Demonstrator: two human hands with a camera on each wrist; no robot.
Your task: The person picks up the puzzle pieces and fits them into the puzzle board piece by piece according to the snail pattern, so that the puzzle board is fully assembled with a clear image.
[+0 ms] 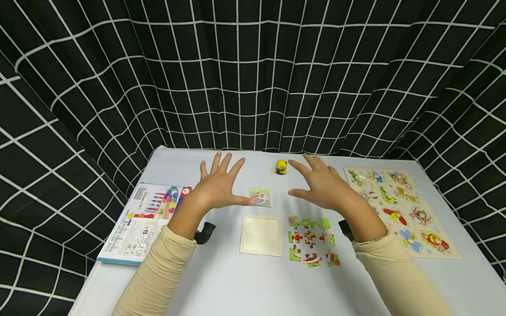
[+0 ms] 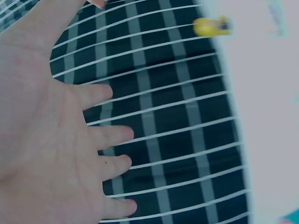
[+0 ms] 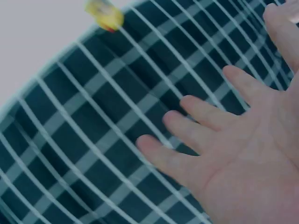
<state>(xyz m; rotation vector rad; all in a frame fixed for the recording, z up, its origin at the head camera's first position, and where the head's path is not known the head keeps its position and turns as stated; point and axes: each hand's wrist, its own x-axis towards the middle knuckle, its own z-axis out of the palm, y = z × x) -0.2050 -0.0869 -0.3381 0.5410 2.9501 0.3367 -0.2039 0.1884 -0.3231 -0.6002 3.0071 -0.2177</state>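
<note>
Both hands hover over the white table with fingers spread, holding nothing. My left hand (image 1: 216, 187) is left of centre, its thumb overlapping in view the edge of a small green picture card (image 1: 261, 195). To the right, my right hand (image 1: 321, 183) hangs near a small yellow figurine (image 1: 280, 167). Below and between the hands lies a cream square puzzle tray (image 1: 261, 236). Beside it are several loose jigsaw pieces (image 1: 309, 236) with green and red print, set out in rough rows. Each wrist view shows an open palm and straight fingers.
A boxed bead toy (image 1: 143, 224) lies at the left, partly behind the left forearm. On the right is a wooden insect puzzle board (image 1: 402, 209), its near-left part hidden by the right arm. A black checked curtain (image 1: 256, 74) encloses the table's back and sides.
</note>
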